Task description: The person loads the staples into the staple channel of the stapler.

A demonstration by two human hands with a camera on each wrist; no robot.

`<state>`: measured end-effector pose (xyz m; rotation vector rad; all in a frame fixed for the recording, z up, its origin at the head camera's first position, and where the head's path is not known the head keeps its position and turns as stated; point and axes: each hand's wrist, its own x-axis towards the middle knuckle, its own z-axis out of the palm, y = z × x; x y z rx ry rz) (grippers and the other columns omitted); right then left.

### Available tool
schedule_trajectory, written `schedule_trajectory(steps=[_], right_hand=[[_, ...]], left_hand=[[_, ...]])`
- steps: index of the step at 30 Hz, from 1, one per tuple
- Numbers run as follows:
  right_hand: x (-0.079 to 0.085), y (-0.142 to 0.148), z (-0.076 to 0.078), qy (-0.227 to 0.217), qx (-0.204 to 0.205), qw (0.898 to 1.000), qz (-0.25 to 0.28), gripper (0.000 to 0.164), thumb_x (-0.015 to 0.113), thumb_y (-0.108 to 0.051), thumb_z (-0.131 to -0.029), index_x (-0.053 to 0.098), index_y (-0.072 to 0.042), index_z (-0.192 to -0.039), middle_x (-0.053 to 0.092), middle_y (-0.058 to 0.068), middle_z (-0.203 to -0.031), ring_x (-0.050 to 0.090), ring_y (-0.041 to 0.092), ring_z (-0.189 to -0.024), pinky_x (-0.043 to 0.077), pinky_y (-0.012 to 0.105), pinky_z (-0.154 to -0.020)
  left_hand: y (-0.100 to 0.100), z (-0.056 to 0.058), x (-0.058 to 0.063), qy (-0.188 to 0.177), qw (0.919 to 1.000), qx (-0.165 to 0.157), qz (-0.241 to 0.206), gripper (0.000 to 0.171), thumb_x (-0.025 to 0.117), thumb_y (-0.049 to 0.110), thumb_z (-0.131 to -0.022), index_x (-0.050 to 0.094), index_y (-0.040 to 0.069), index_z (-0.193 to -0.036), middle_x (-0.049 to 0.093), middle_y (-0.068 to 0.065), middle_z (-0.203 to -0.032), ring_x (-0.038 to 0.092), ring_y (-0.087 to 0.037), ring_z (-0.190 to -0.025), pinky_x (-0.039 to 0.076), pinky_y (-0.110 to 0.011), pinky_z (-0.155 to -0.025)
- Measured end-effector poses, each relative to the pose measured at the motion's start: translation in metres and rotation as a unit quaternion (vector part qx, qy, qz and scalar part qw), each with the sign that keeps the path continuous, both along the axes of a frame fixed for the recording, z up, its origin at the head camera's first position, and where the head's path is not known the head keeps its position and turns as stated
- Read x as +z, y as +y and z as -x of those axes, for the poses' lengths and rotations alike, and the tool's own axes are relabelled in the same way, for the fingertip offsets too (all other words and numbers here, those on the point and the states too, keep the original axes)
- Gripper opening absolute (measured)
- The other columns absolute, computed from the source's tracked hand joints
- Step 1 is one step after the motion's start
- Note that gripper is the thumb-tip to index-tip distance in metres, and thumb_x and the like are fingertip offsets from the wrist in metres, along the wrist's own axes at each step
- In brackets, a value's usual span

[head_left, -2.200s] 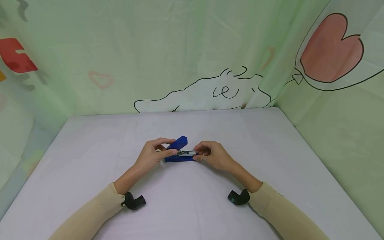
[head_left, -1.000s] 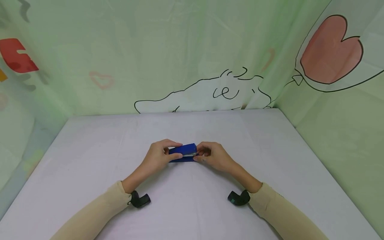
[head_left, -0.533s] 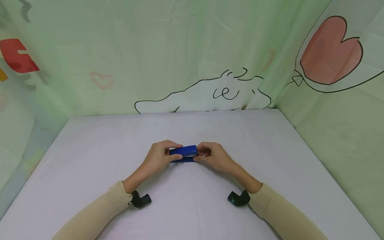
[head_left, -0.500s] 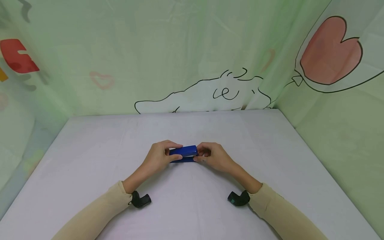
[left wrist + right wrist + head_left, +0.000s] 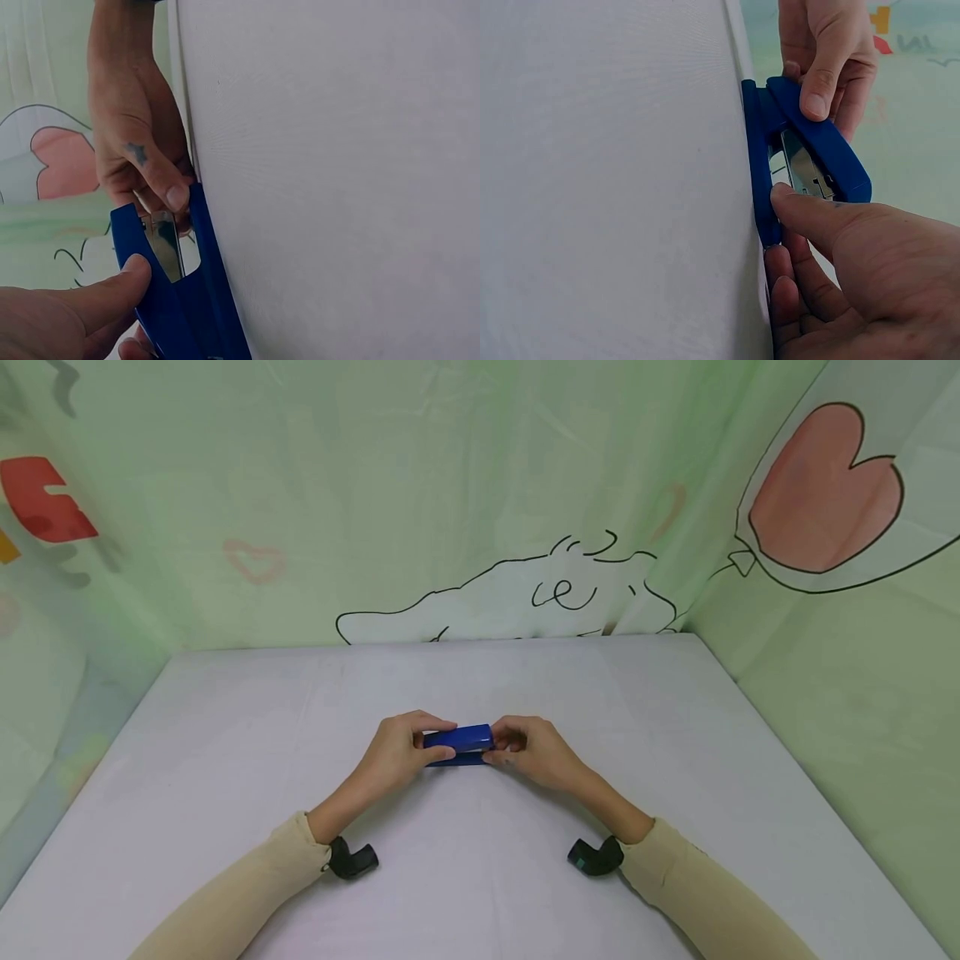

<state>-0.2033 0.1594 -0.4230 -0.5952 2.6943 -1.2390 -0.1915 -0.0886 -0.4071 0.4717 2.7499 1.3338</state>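
Observation:
A blue stapler (image 5: 463, 739) rests near the middle of the white table, its front end to the right. My left hand (image 5: 397, 745) grips the top cover, thumb on the near side and fingers on the far side. The fingers of my right hand (image 5: 542, 753) pinch the front end of the base (image 5: 757, 161), as the right wrist view shows. Between cover and base, the metal magazine (image 5: 165, 244) shows in the left wrist view. The cover is tilted slightly up from the base, leaving a gap at the front.
The white-covered table (image 5: 480, 877) runs back to a green curtain (image 5: 420, 502) with printed drawings. Black wrist cameras sit on both forearms, the left camera (image 5: 352, 860) and the right camera (image 5: 596, 857) hanging low over the tabletop.
The stapler's cover, swung high with the magazine exposed at first, has come down over it. My left hand moved slightly right with the cover. Over the last half second almost nothing moved.

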Motion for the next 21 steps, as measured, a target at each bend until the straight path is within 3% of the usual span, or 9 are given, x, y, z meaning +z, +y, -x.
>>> schedule_trajectory(steps=[8, 13, 21], right_hand=[[0.0, 0.001, 0.0, -0.005, 0.0, 1.0, 0.002, 0.021, 0.084, -0.013, -0.091, 0.078, -0.01, -0.111, 0.074, 0.003, -0.095, 0.061, 0.015, -0.088, 0.05, 0.023, -0.078], [-0.001, 0.002, 0.001, 0.001, 0.002, 1.0, -0.001, 0.022, 0.084, -0.013, -0.091, 0.078, -0.01, -0.112, 0.074, 0.002, -0.096, 0.062, 0.015, -0.089, 0.051, 0.023, -0.079], [-0.003, 0.001, -0.001, -0.001, -0.004, 1.0, 0.014, 0.022, 0.084, -0.01, -0.09, 0.076, -0.008, -0.111, 0.073, 0.004, -0.094, 0.061, 0.015, -0.088, 0.05, 0.022, -0.077]], left_hand=[[0.002, -0.003, 0.001, -0.01, 0.9999, 0.005, -0.002, 0.034, 0.085, 0.015, -0.091, 0.08, 0.013, -0.124, 0.077, -0.007, -0.119, 0.05, -0.012, -0.07, 0.039, -0.021, -0.059], [-0.001, -0.004, 0.001, -0.017, 0.9997, -0.009, -0.017, 0.04, 0.083, 0.018, -0.093, 0.075, 0.012, -0.131, 0.075, -0.008, -0.12, 0.05, -0.012, -0.069, 0.04, -0.021, -0.059], [-0.015, -0.006, 0.004, 0.016, 0.9984, -0.024, -0.049, 0.044, 0.079, 0.024, -0.097, 0.069, 0.012, -0.138, 0.074, -0.007, -0.133, 0.06, -0.013, -0.083, 0.045, -0.021, -0.063]])
